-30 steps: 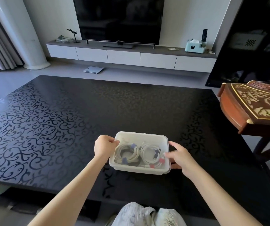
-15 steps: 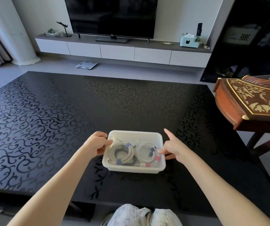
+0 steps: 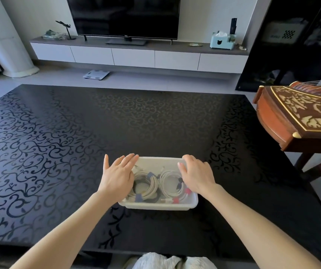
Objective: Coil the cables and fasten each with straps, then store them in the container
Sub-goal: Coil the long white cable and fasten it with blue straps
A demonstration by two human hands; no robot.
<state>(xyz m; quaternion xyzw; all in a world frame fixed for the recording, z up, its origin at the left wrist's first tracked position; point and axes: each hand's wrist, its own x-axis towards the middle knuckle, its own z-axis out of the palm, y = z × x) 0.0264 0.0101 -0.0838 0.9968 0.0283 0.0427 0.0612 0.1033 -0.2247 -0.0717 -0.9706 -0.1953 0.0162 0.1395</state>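
The container (image 3: 159,205) sits on the dark table (image 3: 155,123) close to the person, its long side running from left to right in front of them. Inside lie the cables: one white coil (image 3: 150,183) in the left half and another coil (image 3: 170,181) in the right half, side by side. Each is bound with small straps, a blue strap (image 3: 138,198) near the front wall and a red strap (image 3: 175,200) beside it to the right. No loose cable shows outside the container.

The left hand (image 3: 117,177) lies palm down over the container's left end, fingers straight and spread, their tips reaching the far-left corner. The right hand (image 3: 197,175) lies palm down over the right end, fingers loosely bent toward the far-right corner and holding nothing that I can see. Whether either palm touches the rim I cannot tell. Each hand is equally close to its own end, so the cables lie directly under and between the fingers.

Half a second ago the hands were at the container's short ends, the left one curled against the left rim and the right thumb on the right rim. Now both have let go and risen over the top. The coiling and storing looks finished.
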